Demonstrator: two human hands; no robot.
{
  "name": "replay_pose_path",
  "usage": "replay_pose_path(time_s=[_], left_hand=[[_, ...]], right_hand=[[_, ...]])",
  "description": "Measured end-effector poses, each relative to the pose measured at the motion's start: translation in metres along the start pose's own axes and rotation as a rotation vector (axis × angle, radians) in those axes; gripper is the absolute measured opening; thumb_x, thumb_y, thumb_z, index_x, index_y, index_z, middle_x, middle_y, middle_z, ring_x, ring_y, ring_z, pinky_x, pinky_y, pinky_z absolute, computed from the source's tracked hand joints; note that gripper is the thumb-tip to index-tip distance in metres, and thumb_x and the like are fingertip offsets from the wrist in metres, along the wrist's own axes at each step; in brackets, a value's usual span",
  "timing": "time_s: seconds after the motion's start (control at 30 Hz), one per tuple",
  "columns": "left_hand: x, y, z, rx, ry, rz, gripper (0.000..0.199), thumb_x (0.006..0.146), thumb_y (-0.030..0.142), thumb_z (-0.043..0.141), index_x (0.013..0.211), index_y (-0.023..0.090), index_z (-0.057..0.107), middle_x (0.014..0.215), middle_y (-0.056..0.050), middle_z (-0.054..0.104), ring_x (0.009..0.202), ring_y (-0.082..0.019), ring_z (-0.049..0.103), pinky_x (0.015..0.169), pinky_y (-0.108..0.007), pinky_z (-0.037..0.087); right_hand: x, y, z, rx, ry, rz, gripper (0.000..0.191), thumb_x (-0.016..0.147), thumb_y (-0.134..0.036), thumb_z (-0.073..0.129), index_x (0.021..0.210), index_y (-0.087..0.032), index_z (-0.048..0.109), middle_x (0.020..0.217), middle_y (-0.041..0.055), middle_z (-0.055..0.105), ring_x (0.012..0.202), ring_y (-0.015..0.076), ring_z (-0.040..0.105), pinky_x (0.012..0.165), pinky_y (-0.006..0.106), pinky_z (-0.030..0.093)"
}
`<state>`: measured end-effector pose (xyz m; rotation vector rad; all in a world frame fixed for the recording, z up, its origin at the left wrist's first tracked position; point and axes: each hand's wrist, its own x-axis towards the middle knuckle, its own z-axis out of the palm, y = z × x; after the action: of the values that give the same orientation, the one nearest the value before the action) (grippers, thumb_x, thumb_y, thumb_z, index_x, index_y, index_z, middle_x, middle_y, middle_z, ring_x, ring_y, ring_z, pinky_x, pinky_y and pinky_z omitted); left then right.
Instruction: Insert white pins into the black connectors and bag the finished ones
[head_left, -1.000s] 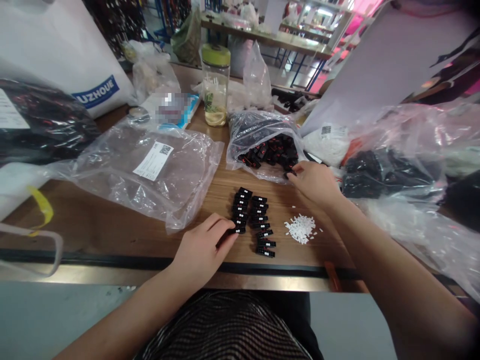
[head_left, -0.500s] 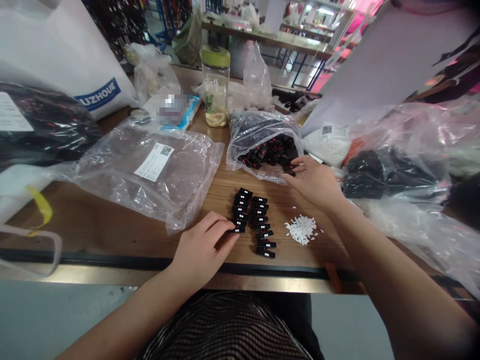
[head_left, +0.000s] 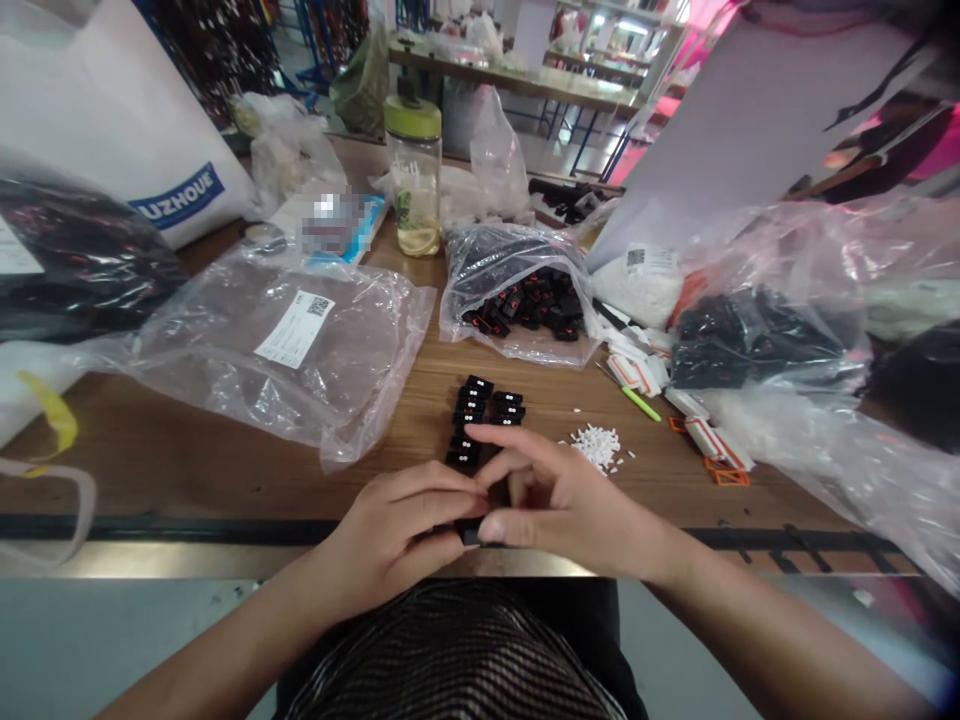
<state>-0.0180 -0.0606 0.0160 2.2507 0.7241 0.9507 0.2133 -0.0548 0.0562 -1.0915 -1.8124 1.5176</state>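
My left hand (head_left: 401, 525) and my right hand (head_left: 562, 500) meet near the table's front edge. Between their fingertips is a small black connector housing (head_left: 471, 530), mostly hidden; the left fingers pinch it and the right thumb presses against it. My right index finger stretches over the connectors behind. Black connector housings with paired white dots stand there in a left row (head_left: 471, 400) and a right row (head_left: 508, 408), the near end of the right row covered by my right hand. Just right of that hand lies a heap of small white plugs (head_left: 596, 446).
An open clear bag (head_left: 517, 300) of black housings lies behind the rows. To the left is a flat clear bag (head_left: 345, 350) with a label, and a green-lidded bottle (head_left: 414, 180) stands at the back. A green pen-like tool (head_left: 641, 402) and orange-and-white pieces (head_left: 716, 442) lie right.
My right hand has come from the bag's mouth to the front edge, beside my left hand. My left hand has left the left row and moved slightly nearer. The view has shifted a little.
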Motion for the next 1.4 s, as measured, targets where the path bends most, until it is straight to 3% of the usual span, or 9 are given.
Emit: replay_pose_path(time_s=[0.07,0.13,0.23,0.33,0.63,1.0,1.2,1.3,1.4], left_hand=[[-0.002,-0.002,0.003,0.077,-0.07,-0.092,0.019,0.097,0.024,0.059,0.115,0.024,0.065,0.103,-0.003,0.071,0.091,-0.016,0.069,0.082,-0.029,0.057],[-0.006,-0.005,0.007,0.178,-0.111,-0.154,0.02,0.098,0.027,0.057,0.117,0.023,0.064,0.104,-0.004,0.07,0.091,-0.018,0.069,0.083,-0.033,0.057],[-0.012,-0.006,0.013,0.278,-0.154,-0.169,0.025,0.1,0.027,0.051,0.123,0.022,0.062,0.109,-0.006,0.068,0.096,-0.02,0.067,0.086,-0.038,0.057],[-0.013,-0.006,0.016,0.302,-0.176,-0.164,0.026,0.1,0.025,0.05,0.123,0.021,0.061,0.107,-0.006,0.067,0.096,-0.021,0.066,0.085,-0.039,0.057],[-0.009,-0.002,0.017,0.407,-0.216,-0.16,0.03,0.101,0.02,0.044,0.127,0.016,0.058,0.107,-0.008,0.065,0.091,-0.023,0.067,0.077,-0.04,0.06],[-0.015,-0.007,0.02,0.365,-0.148,-0.195,0.018,0.1,0.024,0.049,0.114,0.02,0.06,0.106,-0.006,0.067,0.095,-0.023,0.067,0.082,-0.041,0.057],[-0.015,-0.011,0.019,0.282,-0.126,-0.234,0.011,0.098,0.024,0.055,0.107,0.022,0.062,0.101,-0.002,0.069,0.089,-0.02,0.067,0.08,-0.038,0.055],[-0.015,-0.013,0.018,0.224,-0.113,-0.235,0.009,0.097,0.025,0.058,0.105,0.023,0.064,0.099,-0.001,0.069,0.088,-0.019,0.068,0.08,-0.036,0.055],[-0.016,-0.014,0.017,0.197,-0.099,-0.239,0.01,0.096,0.025,0.06,0.105,0.023,0.065,0.099,-0.001,0.07,0.089,-0.019,0.068,0.081,-0.037,0.054]], right_hand=[[0.002,0.003,-0.025,-0.264,0.205,-0.017,0.031,0.089,-0.039,0.067,0.118,-0.026,0.069,0.106,0.0043,0.073,0.079,0.014,0.066,0.069,0.028,0.053],[0.002,0.009,-0.056,-0.586,0.426,-0.026,0.021,0.093,-0.035,0.059,0.097,-0.022,0.075,0.098,0.005,0.074,0.086,0.0177,0.067,0.078,0.032,0.051],[0.001,0.023,-0.095,-0.974,0.377,0.168,0.02,0.088,-0.029,0.059,0.09,-0.022,0.077,0.091,0.0042,0.076,0.079,0.0201,0.068,0.074,0.033,0.05],[0.001,0.039,-0.111,-1.071,0.256,0.19,0.021,0.085,-0.027,0.057,0.089,-0.021,0.077,0.09,0.0039,0.077,0.081,0.0203,0.069,0.074,0.031,0.049],[0.005,0.05,-0.12,-0.887,0.378,0.442,0.026,0.082,-0.035,0.058,0.074,-0.018,0.076,0.06,0.0028,0.071,0.053,0.0167,0.062,0.051,0.027,0.041],[0.0,0.053,-0.116,-0.8,0.405,0.369,0.026,0.083,-0.037,0.062,0.087,-0.019,0.08,0.083,0.0046,0.079,0.065,0.0194,0.067,0.058,0.03,0.046],[0.007,0.056,-0.123,-0.873,0.359,0.398,0.018,0.079,-0.032,0.063,0.075,-0.019,0.075,0.07,0.0031,0.074,0.062,0.0192,0.065,0.057,0.029,0.044],[0.006,0.043,-0.107,-0.837,0.374,0.309,0.018,0.081,-0.034,0.062,0.074,-0.02,0.072,0.069,0.0018,0.072,0.06,0.0171,0.062,0.056,0.029,0.042],[0.004,0.019,-0.065,-0.694,0.264,0.111,0.018,0.089,-0.033,0.059,0.081,-0.022,0.07,0.079,0.0002,0.072,0.068,0.015,0.062,0.064,0.028,0.043]])
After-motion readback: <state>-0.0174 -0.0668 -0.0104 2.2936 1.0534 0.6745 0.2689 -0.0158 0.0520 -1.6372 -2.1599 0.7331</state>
